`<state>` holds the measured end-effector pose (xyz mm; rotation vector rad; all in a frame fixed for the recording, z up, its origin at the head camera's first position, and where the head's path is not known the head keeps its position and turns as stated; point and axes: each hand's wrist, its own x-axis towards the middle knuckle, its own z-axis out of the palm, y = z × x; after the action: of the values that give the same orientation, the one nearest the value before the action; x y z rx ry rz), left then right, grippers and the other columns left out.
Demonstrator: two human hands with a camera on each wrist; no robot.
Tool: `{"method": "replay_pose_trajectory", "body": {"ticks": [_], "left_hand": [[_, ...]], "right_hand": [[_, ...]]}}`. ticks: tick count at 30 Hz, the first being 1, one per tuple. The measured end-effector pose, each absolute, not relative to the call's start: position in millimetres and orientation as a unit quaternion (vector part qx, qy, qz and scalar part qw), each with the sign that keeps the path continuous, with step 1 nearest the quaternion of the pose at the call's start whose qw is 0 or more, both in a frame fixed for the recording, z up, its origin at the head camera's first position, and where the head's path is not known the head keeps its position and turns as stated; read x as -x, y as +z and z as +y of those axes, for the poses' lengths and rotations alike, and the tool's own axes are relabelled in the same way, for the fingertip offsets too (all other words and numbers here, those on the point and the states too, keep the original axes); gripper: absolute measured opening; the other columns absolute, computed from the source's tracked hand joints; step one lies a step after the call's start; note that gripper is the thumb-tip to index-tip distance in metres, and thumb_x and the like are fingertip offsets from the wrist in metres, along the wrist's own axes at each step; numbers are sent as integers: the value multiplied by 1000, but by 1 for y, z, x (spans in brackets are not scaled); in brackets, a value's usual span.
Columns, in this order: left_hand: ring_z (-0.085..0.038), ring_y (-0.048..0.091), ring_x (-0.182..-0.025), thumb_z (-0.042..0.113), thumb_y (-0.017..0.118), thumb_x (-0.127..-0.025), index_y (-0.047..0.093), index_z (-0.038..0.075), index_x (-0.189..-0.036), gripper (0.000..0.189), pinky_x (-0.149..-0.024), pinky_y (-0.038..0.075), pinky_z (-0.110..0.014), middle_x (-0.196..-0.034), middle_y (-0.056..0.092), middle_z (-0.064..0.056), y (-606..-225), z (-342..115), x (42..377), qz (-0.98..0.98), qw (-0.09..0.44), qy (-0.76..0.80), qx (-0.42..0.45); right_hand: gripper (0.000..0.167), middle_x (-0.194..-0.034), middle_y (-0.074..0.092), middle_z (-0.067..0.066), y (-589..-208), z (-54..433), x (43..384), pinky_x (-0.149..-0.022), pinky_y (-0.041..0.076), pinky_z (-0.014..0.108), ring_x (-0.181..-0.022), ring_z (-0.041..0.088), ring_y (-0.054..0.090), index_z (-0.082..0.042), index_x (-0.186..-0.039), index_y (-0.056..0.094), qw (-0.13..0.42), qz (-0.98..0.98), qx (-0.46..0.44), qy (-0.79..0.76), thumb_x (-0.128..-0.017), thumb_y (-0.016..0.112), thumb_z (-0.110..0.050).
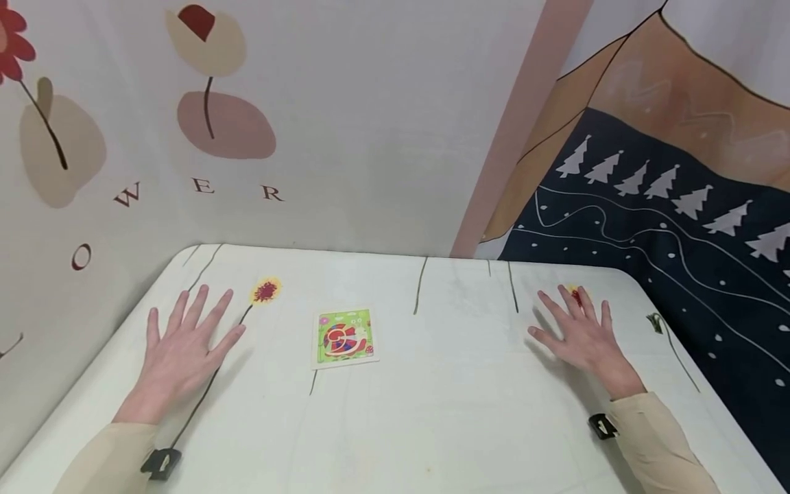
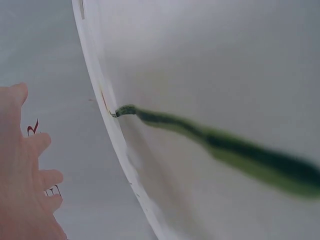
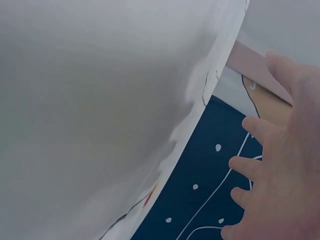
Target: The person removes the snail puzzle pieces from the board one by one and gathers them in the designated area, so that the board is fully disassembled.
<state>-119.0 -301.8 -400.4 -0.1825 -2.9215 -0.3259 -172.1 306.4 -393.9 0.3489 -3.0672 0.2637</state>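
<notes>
Over the white bench (image 1: 463,425), two hands are hovering apart with their backs facing up and their shadows falling beneath them. Near the bench's left edge, the left hand (image 1: 185,353) is spreading its fingers and thumb wide, holding nothing; on the opposite side, the right hand (image 1: 583,339) is likewise spreading its fingers, slightly bent and gripping nothing. One board (image 1: 345,336), bearing a red snail on green, is lying flat between the hands, nearer the left one. Two beige sleeves (image 1: 660,439) are covering the forearms, and a black device (image 1: 162,464) is showing beside each cuff. Two printed sunflowers (image 1: 266,291) are marking the cloth, the right fingers partly covering one. Behind, a pale sheet (image 1: 370,151) is hanging beside a dark-blue one (image 1: 617,226) with white trees.
</notes>
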Motion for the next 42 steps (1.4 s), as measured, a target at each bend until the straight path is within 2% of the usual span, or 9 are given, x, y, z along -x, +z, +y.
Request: {"method": "replay_pose_trajectory", "body": {"ticks": [5, 12, 16, 19, 25, 30, 33, 39, 42], "left_hand": [[-45, -3, -141, 52, 39, -99, 15, 18, -156, 70, -101, -17, -64, -156, 10, -26, -398, -298, 118, -986, 94, -127, 59], [-46, -5, -141, 49, 38, -100, 15, 14, -156, 69, -100, -15, -67, -154, 12, -29, -394, -287, 121, -974, 86, -201, 54], [-51, 2, -139, 44, 38, -102, 15, 8, -155, 68, -100, -4, -71, -152, 14, -33, -391, -278, 126, -961, 76, -261, 47], [-53, 7, -137, 44, 34, -104, 12, 4, -154, 68, -101, 5, -70, -152, 13, -34, -385, -270, 129, -942, 43, -331, 38], [-48, 21, -136, 52, 16, -103, 10, 2, -154, 72, -105, 23, -58, -153, 18, -30, -375, -249, 137, -853, -49, -519, -10], [-45, 31, -133, 49, 16, -104, 17, -7, -149, 72, -98, 41, -34, -147, 25, -31, -379, -234, 141, -767, -83, -636, -24], [-43, 28, -134, 54, 18, -102, 18, -7, -149, 78, -95, 43, -28, -148, 24, -31, -383, -231, 140, -732, -98, -674, -28], [-44, 26, -136, 58, 19, -100, 17, -7, -150, 82, -102, 38, -41, -148, 23, -34, -396, -221, 140, -711, -139, -689, -27], [-45, 26, -136, 58, 20, -100, 18, -7, -149, 82, -102, 37, -42, -148, 23, -35, -401, -214, 139, -707, -152, -690, -25]], "right_hand": [[77, -154, 17, 27, -392, 298, 170, -102, -4, 69, -140, 48, 3, -13, -151, 32, 17, -989, -117, 90, -92, 46, -61], [73, -152, 20, 27, -390, 274, 168, -101, 12, 70, -138, 50, 11, -10, -150, 34, 23, -984, -131, 121, -94, 48, -56], [68, -152, 21, 24, -389, 258, 171, -100, 17, 69, -136, 49, 15, -10, -149, 36, 20, -977, -151, 150, -96, 50, -51], [64, -150, 27, 24, -390, 242, 174, -100, 20, 68, -135, 48, 18, -11, -149, 37, 19, -967, -177, 181, -96, 54, -44], [57, -141, 41, 24, -393, 208, 183, -101, 26, 62, -131, 44, 30, -6, -144, 43, 21, -933, -240, 266, -94, 63, -23], [50, -137, 45, 24, -396, 177, 185, -100, 29, 59, -127, 43, 37, -2, -140, 47, -11, -906, -278, 320, -95, 61, -18], [46, -135, 48, 22, -395, 159, 184, -101, 30, 56, -126, 40, 40, -1, -138, 50, -35, -895, -285, 340, -95, 60, -15], [41, -128, 54, 19, -400, 128, 181, -93, 41, 47, -113, 33, 51, 0, -135, 54, -81, -875, -284, 383, -96, 57, -14], [40, -120, 59, 15, -406, 113, 180, -86, 45, 40, -102, 26, 55, 0, -134, 55, -107, -870, -264, 403, -96, 57, -14]]}}
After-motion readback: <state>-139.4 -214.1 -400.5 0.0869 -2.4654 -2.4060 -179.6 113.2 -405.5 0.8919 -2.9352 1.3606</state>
